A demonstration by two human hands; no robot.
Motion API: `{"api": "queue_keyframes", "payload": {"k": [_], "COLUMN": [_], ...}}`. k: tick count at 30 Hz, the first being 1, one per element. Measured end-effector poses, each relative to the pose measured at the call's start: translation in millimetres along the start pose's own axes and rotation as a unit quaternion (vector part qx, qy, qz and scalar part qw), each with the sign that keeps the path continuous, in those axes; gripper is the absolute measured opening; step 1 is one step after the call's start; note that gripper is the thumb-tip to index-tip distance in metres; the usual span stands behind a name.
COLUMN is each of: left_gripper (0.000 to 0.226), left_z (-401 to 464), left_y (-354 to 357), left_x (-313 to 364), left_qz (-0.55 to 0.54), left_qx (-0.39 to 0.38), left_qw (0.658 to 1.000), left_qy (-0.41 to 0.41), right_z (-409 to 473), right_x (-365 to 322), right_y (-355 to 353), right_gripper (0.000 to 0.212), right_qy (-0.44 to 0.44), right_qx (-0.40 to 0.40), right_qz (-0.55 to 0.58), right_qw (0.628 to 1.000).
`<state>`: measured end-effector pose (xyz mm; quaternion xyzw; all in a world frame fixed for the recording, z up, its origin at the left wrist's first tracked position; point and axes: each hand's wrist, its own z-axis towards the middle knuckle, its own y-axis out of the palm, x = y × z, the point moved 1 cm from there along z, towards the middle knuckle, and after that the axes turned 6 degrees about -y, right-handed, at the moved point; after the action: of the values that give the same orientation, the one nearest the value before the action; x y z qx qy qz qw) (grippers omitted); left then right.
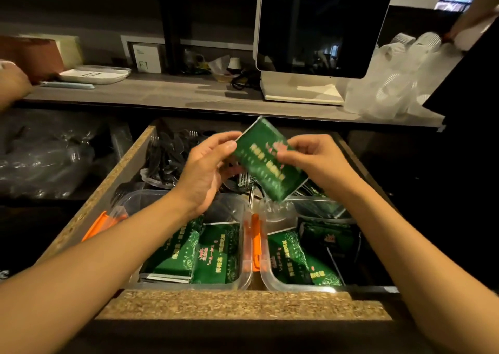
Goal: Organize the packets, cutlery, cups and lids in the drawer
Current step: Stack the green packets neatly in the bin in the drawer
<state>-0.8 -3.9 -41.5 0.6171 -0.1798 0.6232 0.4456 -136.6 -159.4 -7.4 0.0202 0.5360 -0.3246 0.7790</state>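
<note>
Two hands hold a green packet [266,162] above an open drawer [243,303]. The left hand [209,170] and right hand [314,159] pinch its opposite edges. Below sit clear tubs of packets [213,248].

Glossy green foil packet [270,162]; clear plastic tubs [244,248]; rough chipboard drawer [237,303]; matt grey counter [172,94]; glossy screen [318,21].

Left hand [208,170]: I hold it above the drawer [243,303], thumb pinching a green packet [267,162] | Right hand [314,159]: fingers curled, pinching its opposite edge | Both forearms extended over the drawer.
</note>
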Motion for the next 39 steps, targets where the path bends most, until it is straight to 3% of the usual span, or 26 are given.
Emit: {"api": "queue_keyframes", "payload": {"k": [2,4,5,7,10,13,16,19,22,24,28,31,36,39], "left_gripper": [0.071,0.108,0.111,0.084,0.042,0.041,0.041,0.04,0.042,0.046,0.049,0.048,0.048,0.049], "left_z": [0,-3,-6,-11,-15,-12,-11,-14,-18,-19,-21,-22,-23,-21], "left_y": [-2,-1,3,12,21,16,15,18,21,23,22,22,21,19], "left_x": [-4,-8,-10,-14,-16,-18,-16,-16,-17,-19,-22,-23,-24,-25], "left_qz": [-0.026,-0.035,-0.034,-0.016,-0.007,-0.013,-0.031,-0.042,-0.038,-0.037,-0.013,0.004,0.01,-0.005], "left_qx": [-0.009,-0.052,-0.086,-0.125,-0.057,-0.004,0.016,0.012,0.002,-0.012,-0.03,-0.028,-0.029,-0.023], "left_qw": [0.999,0.995,0.991,0.983,0.977,0.971,0.973,0.971,0.966,0.965,0.967,0.968,0.968,0.968], "left_qy": [-0.035,-0.081,-0.099,-0.134,-0.205,-0.239,-0.227,-0.235,-0.255,-0.261,-0.254,-0.25,-0.247,-0.249], "right_z": [2,2,1,-3,-12,-10,-8,-19,-43,-58,-75,-75,-71,-67], "right_x": [0,0,2,10,15,8,5,9,22,36,51,51,54,49], "right_y": [-4,-1,4,20,34,19,-8,-21,-18,-15,-8,5,13,6], "right_gripper": [0.011,0.013,0.012,0.008,0.014,0.017,0.021,0.027,0.045,0.06,0.064,0.049,0.021,0.025], "right_qy": [0.002,0.036,0.055,0.089,0.154,0.187,0.216,0.285,0.325,0.318,0.389,0.404,0.373,0.358], "right_qx": [0.069,0.072,0.055,-0.007,-0.119,-0.12,-0.09,-0.198,-0.328,-0.349,-0.336,-0.29,-0.254,-0.222], "right_qz": [0.125,0.244,0.246,0.163,0.099,0.053,-0.095,-0.248,-0.405,-0.458,-0.364,-0.269,-0.164,-0.101], "right_qw": [0.99,0.966,0.966,0.983,0.976,0.974,0.968,0.905,0.789,0.753,0.777,0.825,0.878,0.901]}}
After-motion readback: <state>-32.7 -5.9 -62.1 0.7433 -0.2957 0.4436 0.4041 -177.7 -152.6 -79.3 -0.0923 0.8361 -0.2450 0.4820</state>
